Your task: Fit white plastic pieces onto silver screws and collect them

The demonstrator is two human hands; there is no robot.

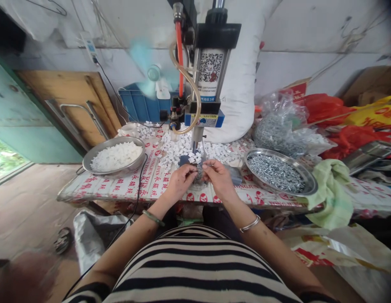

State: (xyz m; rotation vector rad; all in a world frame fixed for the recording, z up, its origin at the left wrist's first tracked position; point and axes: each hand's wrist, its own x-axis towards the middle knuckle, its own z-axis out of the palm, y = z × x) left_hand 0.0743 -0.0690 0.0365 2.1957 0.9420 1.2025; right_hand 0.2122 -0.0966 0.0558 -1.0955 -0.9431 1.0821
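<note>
One left hand (182,180) and one right hand (219,179) curl inward, nearly meeting, grip and contents unclear.

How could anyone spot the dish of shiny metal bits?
Find the tall silver-and-black metal press in the middle. Look right, past the person's right hand, to a shallow round silvery metal dish. It holds little grey metal pieces; the round silvery metal bowl on the left holds white pieces.

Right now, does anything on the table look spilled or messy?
Yes, loose white pieces lie scattered around the press, while other white pieces sit gathered in a metal bowl. It looks spilled, but could be deliberate.
</note>
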